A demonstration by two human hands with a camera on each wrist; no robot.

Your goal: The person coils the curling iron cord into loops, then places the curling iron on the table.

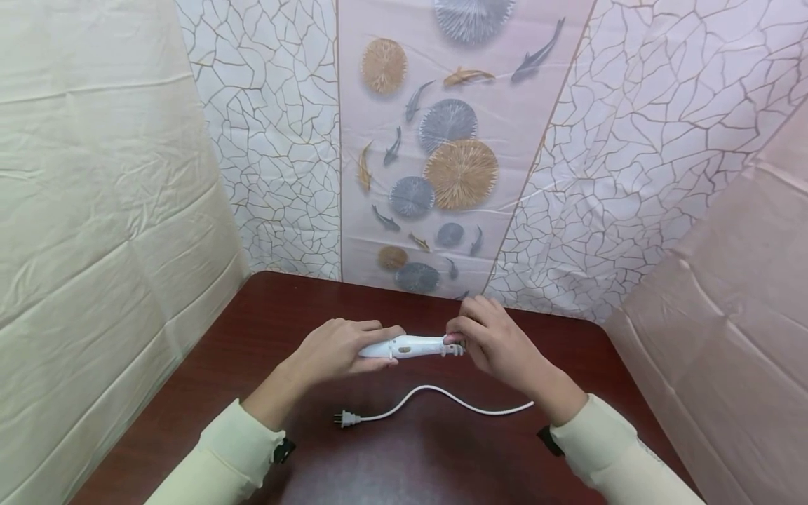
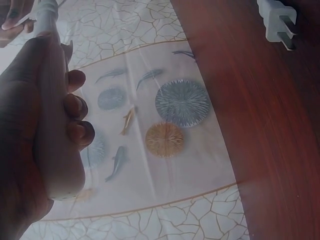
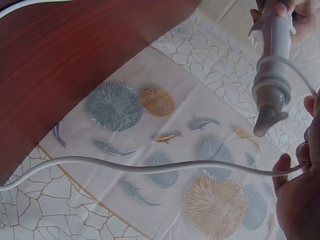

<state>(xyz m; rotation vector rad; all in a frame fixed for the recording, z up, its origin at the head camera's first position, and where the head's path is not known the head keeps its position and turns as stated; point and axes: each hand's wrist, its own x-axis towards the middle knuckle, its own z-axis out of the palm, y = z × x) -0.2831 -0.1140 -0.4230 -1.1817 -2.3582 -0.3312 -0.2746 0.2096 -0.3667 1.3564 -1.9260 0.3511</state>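
Note:
My left hand (image 1: pixel 331 351) grips a long white hand-held electric appliance (image 1: pixel 419 346), raised and lying about level. In the left wrist view my fingers wrap round its smooth body (image 2: pixel 57 155), whose rounded end faces the camera. My right hand (image 1: pixel 501 347) is at the appliance's other end, pinching its white power cord (image 3: pixel 215 164). Turns of cord (image 3: pixel 270 87) loop round that narrow end in the right wrist view. The rest of the cord (image 1: pixel 435 388) runs below my hands to a two-pin plug (image 1: pixel 346 419). My right fingertips are partly hidden.
A dark red-brown table (image 1: pixel 303 301) lies beneath my hands. Patterned cloth (image 1: pixel 271 140) hangs behind it, with pale creased cloth at the left (image 1: pixel 107 210) and right (image 1: pixel 726 280) sides.

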